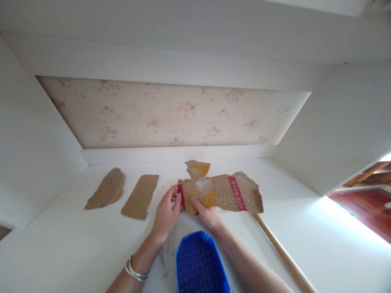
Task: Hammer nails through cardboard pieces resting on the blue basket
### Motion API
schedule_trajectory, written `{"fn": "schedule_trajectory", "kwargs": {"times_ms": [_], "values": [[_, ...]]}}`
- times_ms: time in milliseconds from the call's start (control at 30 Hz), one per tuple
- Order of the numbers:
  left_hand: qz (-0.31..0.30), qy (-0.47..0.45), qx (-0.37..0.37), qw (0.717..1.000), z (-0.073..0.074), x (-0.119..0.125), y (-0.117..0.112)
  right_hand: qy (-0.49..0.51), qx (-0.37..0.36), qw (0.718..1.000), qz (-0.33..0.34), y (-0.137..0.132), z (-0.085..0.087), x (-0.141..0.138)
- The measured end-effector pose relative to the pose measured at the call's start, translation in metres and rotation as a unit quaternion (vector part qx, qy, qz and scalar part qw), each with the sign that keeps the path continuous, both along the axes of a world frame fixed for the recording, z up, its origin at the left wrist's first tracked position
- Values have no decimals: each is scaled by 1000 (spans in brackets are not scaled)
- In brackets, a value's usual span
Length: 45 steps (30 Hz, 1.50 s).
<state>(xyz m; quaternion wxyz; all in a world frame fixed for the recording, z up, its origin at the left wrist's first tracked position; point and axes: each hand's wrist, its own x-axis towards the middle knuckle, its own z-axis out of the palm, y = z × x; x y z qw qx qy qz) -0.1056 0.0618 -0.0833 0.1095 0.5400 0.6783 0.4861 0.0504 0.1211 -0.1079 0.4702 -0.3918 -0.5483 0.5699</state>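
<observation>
A long, torn piece of brown cardboard [221, 193] is held in front of me, dotted with small holes. It carries red printed bands, a yellow patch and a strip of clear tape. My left hand [166, 213] grips its left end near one red band. My right hand [209, 215] holds the lower edge, thumb on top and the other fingers hidden beneath. Just beyond it lies a small torn cardboard scrap [198, 168] with a yellow patch.
Two perforated cardboard pieces [140, 197] [107, 189] lie to the left on the white surface [61, 240]. A blue basket [201, 236] with a holed bottom stands between my forearms. From under the cardboard, a wooden stick [282, 250] runs toward the lower right. White panels and floral wallpaper enclose the space.
</observation>
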Motion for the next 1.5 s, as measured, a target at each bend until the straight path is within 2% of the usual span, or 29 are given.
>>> {"fn": "schedule_trajectory", "kwargs": {"times_ms": [167,300,500,633,900,1000,1133,1300,1400,1500], "values": [[-9,-122,57,991,-1,2,2,-40,-22,999,25,-2,6,-1],[-13,-219,83,972,2,1,2,-56,-6,998,26,-2,11,1],[49,-224,89,969,-2,-8,5,8,35,999,23,2,19,-1],[80,-221,93,967,-5,-12,7,77,42,996,-11,3,23,-3],[66,-254,79,962,-1,-11,6,141,25,989,-43,6,31,0],[55,-276,76,956,3,-8,4,148,6,988,-32,8,31,2],[38,-368,81,926,7,-5,4,161,-21,987,-10,11,29,4],[11,-515,105,851,8,-13,6,184,-49,982,-3,14,26,5],[-54,-555,79,826,11,-15,3,205,-63,977,8,13,26,3],[-122,-558,29,820,15,-10,-2,224,-76,971,30,11,29,1]]}}
